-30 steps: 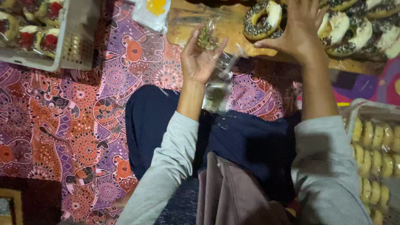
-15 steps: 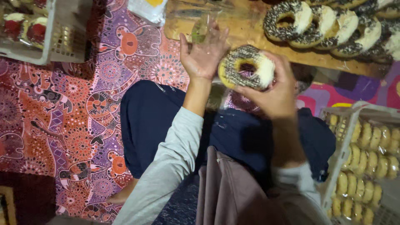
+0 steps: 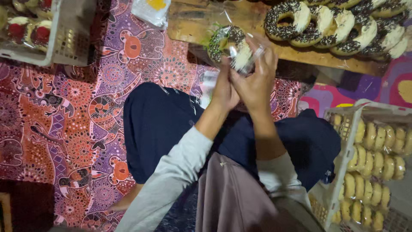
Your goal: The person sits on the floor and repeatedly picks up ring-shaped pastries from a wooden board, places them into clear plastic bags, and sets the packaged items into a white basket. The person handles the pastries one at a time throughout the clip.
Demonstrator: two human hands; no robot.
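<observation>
Both hands are raised together over my lap. My left hand (image 3: 225, 88) and my right hand (image 3: 256, 79) grip a clear plastic bag (image 3: 223, 32) with a chocolate-sprinkled doughnut (image 3: 231, 45) inside it. The bag's top sticks up above my fingers. Behind the hands lies a wooden board (image 3: 195, 21) carrying a row of similar sprinkled doughnuts (image 3: 339, 23).
A white crate (image 3: 339, 172) at the right holds several wrapped pale pastries. Another white basket (image 3: 64, 43) with red-topped pastries stands at the top left. A pile of plastic bags (image 3: 150, 10) lies by the board. A patterned purple and orange cloth (image 3: 64, 120) covers the floor.
My right hand took a doughnut from the board row and brought it to the left hand; now the doughnut sits inside the clear bag held by both hands.
</observation>
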